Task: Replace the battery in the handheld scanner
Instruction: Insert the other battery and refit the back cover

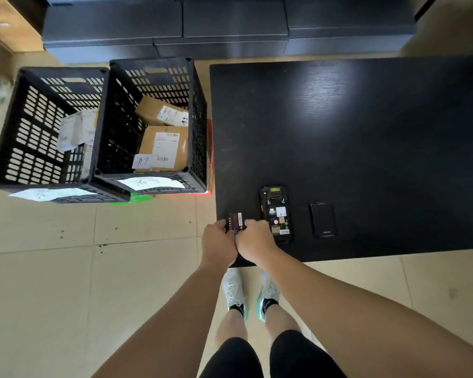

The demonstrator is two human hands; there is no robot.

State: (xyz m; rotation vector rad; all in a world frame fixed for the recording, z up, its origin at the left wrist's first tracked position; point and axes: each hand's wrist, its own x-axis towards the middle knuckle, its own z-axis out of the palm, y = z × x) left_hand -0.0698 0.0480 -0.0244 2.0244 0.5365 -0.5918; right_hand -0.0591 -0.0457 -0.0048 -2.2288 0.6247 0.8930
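Observation:
A flat black battery [236, 221] with a red label is held between both hands over the near left corner of the black table [366, 132]. My left hand [219, 243] grips its left edge and my right hand [254, 241] its right edge. Just right of my right hand the handheld scanner [277, 214] lies face down, its back compartment uncovered and the inner labels showing. Further right lies its black back cover [322, 220], flat on the table.
Two black slotted plastic crates [104, 126] stand on the tiled floor left of the table, holding cardboard parcels [164, 143]. Dark boxes [230, 25] line the far side. My legs and white shoes are at the table's near edge.

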